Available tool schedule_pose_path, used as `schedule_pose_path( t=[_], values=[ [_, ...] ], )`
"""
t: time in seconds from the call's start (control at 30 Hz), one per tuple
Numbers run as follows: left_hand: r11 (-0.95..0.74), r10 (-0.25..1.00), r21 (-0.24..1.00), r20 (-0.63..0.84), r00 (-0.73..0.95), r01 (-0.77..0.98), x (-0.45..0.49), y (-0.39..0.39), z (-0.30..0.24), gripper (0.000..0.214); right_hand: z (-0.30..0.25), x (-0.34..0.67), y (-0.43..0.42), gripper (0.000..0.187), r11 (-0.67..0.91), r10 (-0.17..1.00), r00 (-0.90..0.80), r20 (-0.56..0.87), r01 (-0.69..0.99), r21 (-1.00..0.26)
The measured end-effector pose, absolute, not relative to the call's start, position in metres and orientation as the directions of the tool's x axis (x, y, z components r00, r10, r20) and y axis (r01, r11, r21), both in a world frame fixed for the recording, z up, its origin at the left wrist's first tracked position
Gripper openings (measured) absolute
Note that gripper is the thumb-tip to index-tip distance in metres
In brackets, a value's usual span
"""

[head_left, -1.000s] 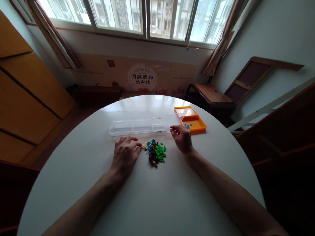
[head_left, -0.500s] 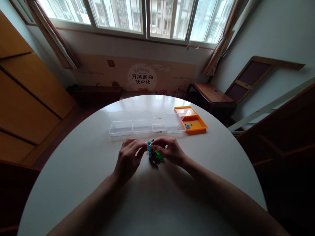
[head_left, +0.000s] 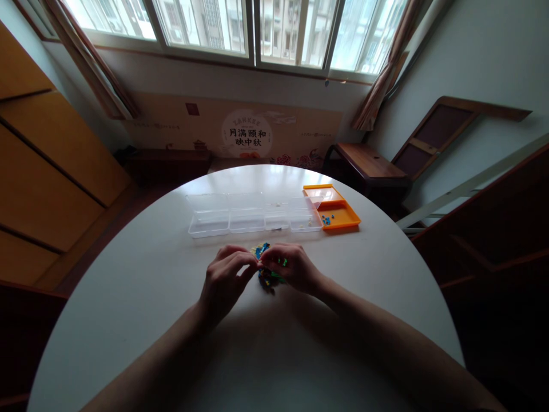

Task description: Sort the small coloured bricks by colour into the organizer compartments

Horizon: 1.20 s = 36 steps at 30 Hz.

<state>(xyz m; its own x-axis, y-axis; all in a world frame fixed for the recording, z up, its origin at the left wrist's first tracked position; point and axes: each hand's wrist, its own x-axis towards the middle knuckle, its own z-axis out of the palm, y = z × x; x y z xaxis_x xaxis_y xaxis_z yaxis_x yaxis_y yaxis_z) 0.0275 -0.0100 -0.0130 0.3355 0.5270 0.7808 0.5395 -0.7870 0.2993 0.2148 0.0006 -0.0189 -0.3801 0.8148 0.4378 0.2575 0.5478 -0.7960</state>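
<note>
My left hand (head_left: 227, 274) and my right hand (head_left: 295, 266) meet fingertip to fingertip over a small pile of colourful plastic pieces (head_left: 266, 281). The pile is blue, green, yellow and dark, and looks like tiny building bricks. Thumb and forefinger are pinched together on both hands. Whatever sits between the fingertips is too small to make out. My right hand covers part of the green pieces, and my fingers hide the middle of the pile.
Beyond the pile on the round white table (head_left: 141, 274) lie open clear plastic boxes (head_left: 210, 229) in a row. An open orange box (head_left: 349, 214) with several small blue pieces (head_left: 328, 220) adjoins them on the right. A wooden stool (head_left: 371, 160) stands behind the table.
My two hands have come closer, so the fingertips now meet. My right hand has shifted left and a little down, covering more of the green pieces.
</note>
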Motion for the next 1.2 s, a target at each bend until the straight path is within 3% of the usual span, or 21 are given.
schedule_pose_path(
  t=[0.23,0.4,0.53,0.83,1.2],
  values=[
    [-0.731,0.562,0.257,0.753,0.343,0.633,0.023,-0.006,-0.015,0.011,-0.022,0.226,0.014,0.010,0.571,0.819,-0.231,0.525,0.419,-0.706],
    [-0.681,0.596,0.226,0.723,0.349,0.697,0.017,-0.004,-0.018,0.011,-0.030,0.256,0.039,0.014,0.426,0.810,0.073,0.583,0.610,-0.668],
    [-0.631,0.633,0.217,0.700,0.331,0.745,0.015,-0.004,-0.020,0.008,-0.037,0.280,0.052,0.018,0.320,0.801,0.190,0.568,0.666,-0.674],
    [-0.503,0.764,0.239,0.572,0.298,0.831,0.012,-0.003,-0.027,0.013,-0.042,0.290,0.057,0.022,0.246,0.822,0.243,0.515,0.665,-0.706],
    [-0.514,0.774,0.238,0.542,0.326,0.824,0.008,0.003,-0.036,0.011,-0.038,0.273,0.046,0.020,0.320,0.835,0.146,0.531,0.657,-0.683]
  ],
)
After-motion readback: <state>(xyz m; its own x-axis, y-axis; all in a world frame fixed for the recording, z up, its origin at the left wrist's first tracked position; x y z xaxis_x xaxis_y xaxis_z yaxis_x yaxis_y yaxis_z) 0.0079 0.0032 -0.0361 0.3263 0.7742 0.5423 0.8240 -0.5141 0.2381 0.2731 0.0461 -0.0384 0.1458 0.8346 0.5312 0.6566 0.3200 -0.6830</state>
